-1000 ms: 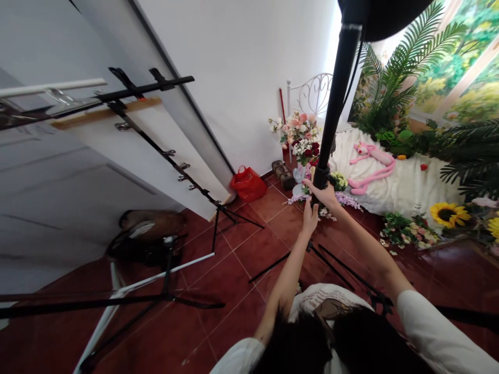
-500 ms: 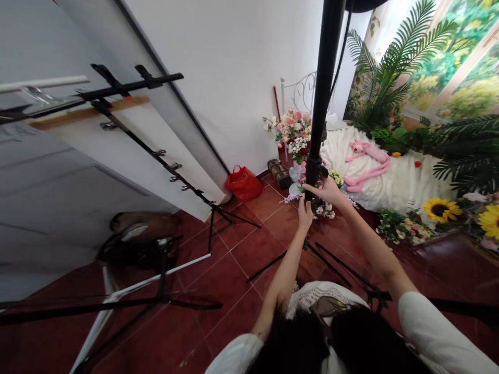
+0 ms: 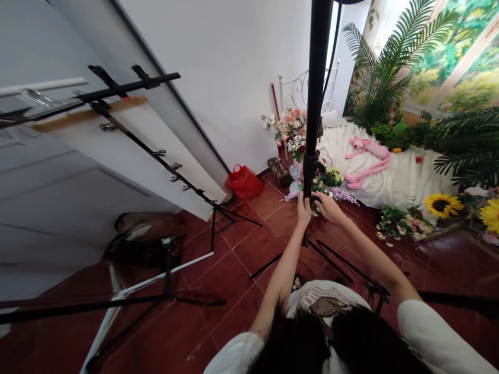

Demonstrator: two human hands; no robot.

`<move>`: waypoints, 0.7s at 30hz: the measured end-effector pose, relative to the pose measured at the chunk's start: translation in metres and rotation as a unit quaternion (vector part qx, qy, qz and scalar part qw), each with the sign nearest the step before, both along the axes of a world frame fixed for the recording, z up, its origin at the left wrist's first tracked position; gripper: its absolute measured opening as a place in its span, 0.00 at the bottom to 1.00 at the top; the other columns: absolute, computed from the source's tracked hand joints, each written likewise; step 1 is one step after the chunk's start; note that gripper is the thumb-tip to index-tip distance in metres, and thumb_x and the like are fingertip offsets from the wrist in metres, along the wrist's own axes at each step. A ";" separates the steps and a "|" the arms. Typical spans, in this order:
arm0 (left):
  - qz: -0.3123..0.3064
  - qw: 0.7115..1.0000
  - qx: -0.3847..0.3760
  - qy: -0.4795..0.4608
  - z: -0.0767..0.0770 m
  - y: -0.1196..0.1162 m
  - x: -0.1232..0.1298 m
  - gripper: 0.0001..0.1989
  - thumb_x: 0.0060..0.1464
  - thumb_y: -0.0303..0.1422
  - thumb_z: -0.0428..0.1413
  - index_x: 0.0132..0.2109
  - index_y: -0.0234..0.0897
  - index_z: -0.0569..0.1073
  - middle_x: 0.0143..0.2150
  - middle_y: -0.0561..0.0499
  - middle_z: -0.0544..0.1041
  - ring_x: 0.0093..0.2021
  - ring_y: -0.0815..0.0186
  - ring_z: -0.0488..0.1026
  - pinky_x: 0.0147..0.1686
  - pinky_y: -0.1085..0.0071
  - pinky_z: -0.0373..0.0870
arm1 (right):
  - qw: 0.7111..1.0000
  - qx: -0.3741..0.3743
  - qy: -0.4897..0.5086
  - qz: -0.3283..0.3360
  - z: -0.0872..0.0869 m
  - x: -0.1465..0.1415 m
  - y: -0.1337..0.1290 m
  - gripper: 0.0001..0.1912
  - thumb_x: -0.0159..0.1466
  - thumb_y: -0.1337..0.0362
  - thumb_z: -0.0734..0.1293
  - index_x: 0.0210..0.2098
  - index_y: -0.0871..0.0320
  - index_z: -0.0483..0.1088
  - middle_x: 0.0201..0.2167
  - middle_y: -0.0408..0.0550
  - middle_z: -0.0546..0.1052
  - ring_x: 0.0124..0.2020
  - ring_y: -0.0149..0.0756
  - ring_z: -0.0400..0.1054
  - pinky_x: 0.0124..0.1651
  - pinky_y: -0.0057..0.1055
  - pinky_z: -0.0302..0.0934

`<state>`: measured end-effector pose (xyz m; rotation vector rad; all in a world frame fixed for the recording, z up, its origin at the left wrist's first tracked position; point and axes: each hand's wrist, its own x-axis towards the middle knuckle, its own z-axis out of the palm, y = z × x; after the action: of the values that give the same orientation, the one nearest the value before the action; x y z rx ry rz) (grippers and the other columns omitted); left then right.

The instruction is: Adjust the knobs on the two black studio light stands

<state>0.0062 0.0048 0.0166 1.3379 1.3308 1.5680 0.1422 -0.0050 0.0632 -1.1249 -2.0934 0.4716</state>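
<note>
One black pole (image 3: 316,78) | left hand (image 3: 304,210): closed around it | right hand (image 3: 328,206): partly open beside it, contact unclear

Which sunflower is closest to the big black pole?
The left one of the two sunflowers, fully in view, is closest to the black pole. The other sunflower is farther right, cut off by the picture's edge.

From my end this reads as a small photo studio: a painted garden-window backdrop (image 3: 448,67) at one o'clock, artificial palm fronds (image 3: 390,62) and a pink plush toy (image 3: 368,156) at two, clip-hung backdrop boards (image 3: 171,150) at ten, black tripod stands (image 3: 230,214).
</note>
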 end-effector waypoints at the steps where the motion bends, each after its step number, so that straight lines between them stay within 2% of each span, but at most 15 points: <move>1: -0.006 1.000 0.005 0.000 0.000 0.000 0.000 0.23 0.64 0.50 0.43 0.45 0.35 0.71 0.45 0.42 0.77 0.50 0.62 0.74 0.54 0.66 0.69 | 1.000 -0.002 0.004 -0.001 -0.003 -0.002 0.003 0.21 0.71 0.55 0.56 0.59 0.54 0.66 0.58 0.55 0.72 0.62 0.47 0.64 0.64 0.50 0.57; 7: -0.020 1.000 0.009 0.005 0.002 -0.001 -0.002 0.23 0.64 0.49 0.43 0.46 0.36 0.72 0.45 0.41 0.77 0.53 0.60 0.73 0.57 0.64 0.67 | 0.995 -0.054 0.087 -0.016 -0.020 -0.011 0.019 0.23 0.71 0.51 0.53 0.56 0.56 0.67 0.52 0.55 0.75 0.53 0.44 0.70 0.59 0.43 0.61; 12: -0.031 0.999 0.018 0.002 -0.001 0.001 -0.002 0.24 0.64 0.50 0.42 0.48 0.36 0.72 0.46 0.40 0.77 0.51 0.60 0.74 0.56 0.63 0.67 | 0.976 -0.089 0.188 -0.059 -0.033 -0.021 0.029 0.23 0.69 0.46 0.53 0.47 0.55 0.69 0.45 0.53 0.76 0.48 0.42 0.71 0.56 0.40 0.62; 16: -0.032 0.999 0.000 0.004 -0.005 0.002 -0.002 0.26 0.64 0.50 0.43 0.51 0.35 0.72 0.50 0.38 0.77 0.55 0.59 0.73 0.59 0.62 0.65 | 0.947 -0.123 0.286 -0.079 -0.040 -0.025 0.036 0.20 0.64 0.44 0.60 0.41 0.53 0.67 0.39 0.50 0.76 0.44 0.42 0.71 0.53 0.41 0.64; 21: -0.030 0.999 -0.027 0.004 -0.007 0.004 -0.002 0.25 0.64 0.49 0.44 0.53 0.34 0.71 0.54 0.37 0.76 0.60 0.58 0.70 0.62 0.63 0.64 | 0.893 -0.212 0.389 -0.084 -0.042 -0.023 0.036 0.22 0.56 0.44 0.68 0.41 0.52 0.67 0.38 0.46 0.77 0.45 0.40 0.72 0.48 0.37 0.66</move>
<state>0.0039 0.0084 0.0092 1.3401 1.3163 1.4769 0.1189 0.0310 0.0211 -1.0877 -1.2062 1.1190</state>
